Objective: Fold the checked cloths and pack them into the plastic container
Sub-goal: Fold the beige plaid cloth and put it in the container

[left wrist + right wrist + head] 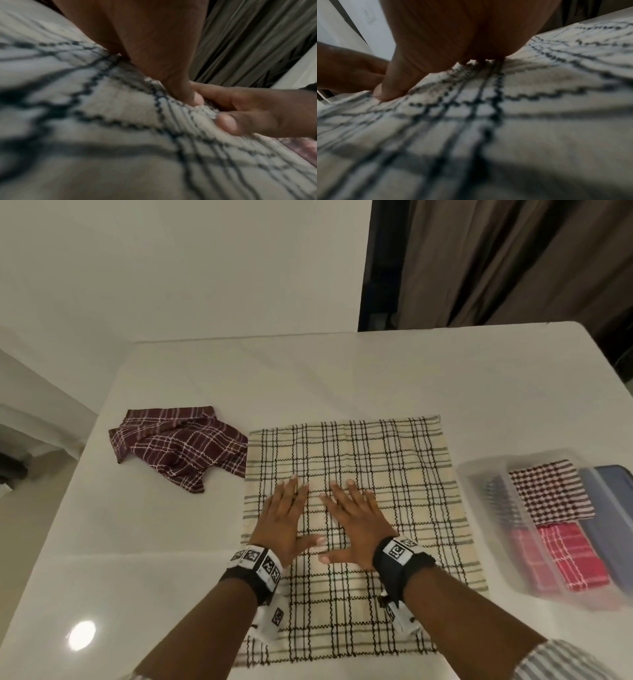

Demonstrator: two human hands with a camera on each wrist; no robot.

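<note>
A cream cloth with black checks (376, 460) lies spread flat on the white table. My left hand (286, 515) and my right hand (352, 515) press on its middle side by side, palms down, fingers straight. The thumbs almost meet. In the left wrist view the cream cloth (120, 121) fills the frame under my left hand (154, 60), with my right hand's fingers (248, 119) beside it. The right wrist view shows the cloth (505, 121) under my right hand (436, 47). A clear plastic container (479, 474) at the right holds folded checked cloths, one maroon-and-white (551, 491), one red (565, 556).
A crumpled maroon checked cloth (178, 446) lies on the table (308, 378) left of the cream one. A blue lid or tray (613, 508) sits at the container's far side. Dark curtains (496, 261) hang behind the table's right rear.
</note>
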